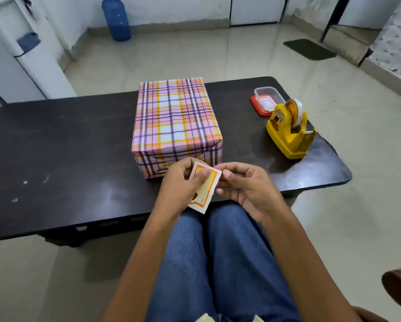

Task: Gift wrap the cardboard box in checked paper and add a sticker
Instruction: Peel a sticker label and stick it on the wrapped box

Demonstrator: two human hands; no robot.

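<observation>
The box [175, 119], fully covered in pink, yellow and purple checked paper, stands in the middle of the dark table [55, 147]. Just in front of its near end, over the table's front edge, both hands hold a small rectangular sticker sheet [206, 185] with an orange border and yellow middle. My left hand [179, 187] grips the sheet from the left with the thumb across its face. My right hand [243, 187] pinches the sheet's upper right corner between thumb and fingertips.
A yellow tape dispenser [288, 131] with a roll of tape sits on the table's right side. Behind it is a clear plastic container [268, 98] on a red lid holding several stickers. My blue-jeaned legs [218, 263] are below the table edge.
</observation>
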